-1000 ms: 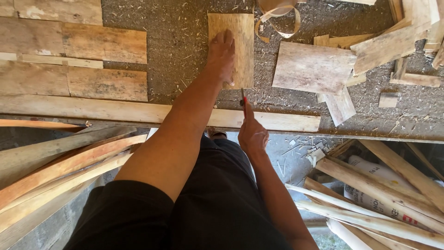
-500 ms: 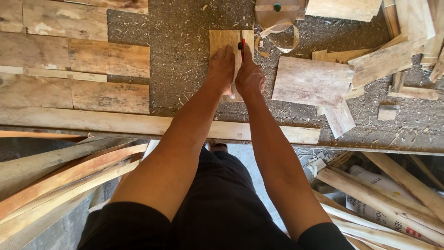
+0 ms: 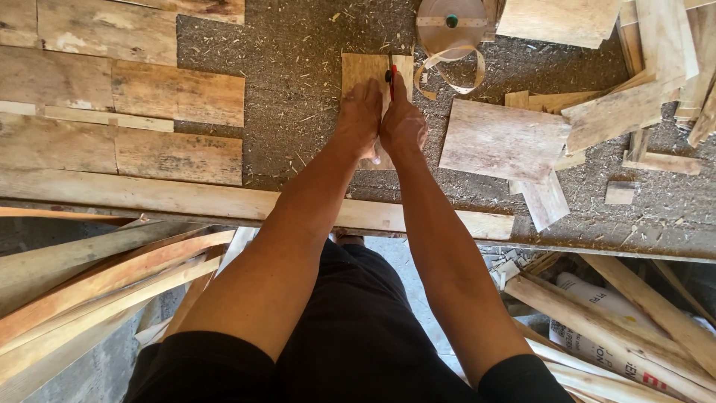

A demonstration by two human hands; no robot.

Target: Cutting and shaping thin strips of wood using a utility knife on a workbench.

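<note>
A small rectangular piece of wood veneer point(image 3: 363, 69) lies on a sawdust-covered work surface. My left hand point(image 3: 359, 118) presses flat on it, fingers spread. Right beside it, my right hand point(image 3: 403, 119) grips a thin red-handled cutter point(image 3: 391, 75), whose tip touches the veneer near its right edge. Both arms stretch forward over a long wooden plank point(image 3: 224, 201) at the table's front edge.
A roll of tan tape point(image 3: 450, 26) with a loose loop lies just beyond the veneer. Larger veneer sheets point(image 3: 503, 140) and scraps pile at the right. Joined veneer panels point(image 3: 119, 112) cover the left. Long wood strips point(image 3: 97, 291) and a white sack point(image 3: 604, 328) lie below.
My right hand rose from the plank's edge to the veneer piece with the cutter and now rests beside my left hand. The view has shifted slightly downward.
</note>
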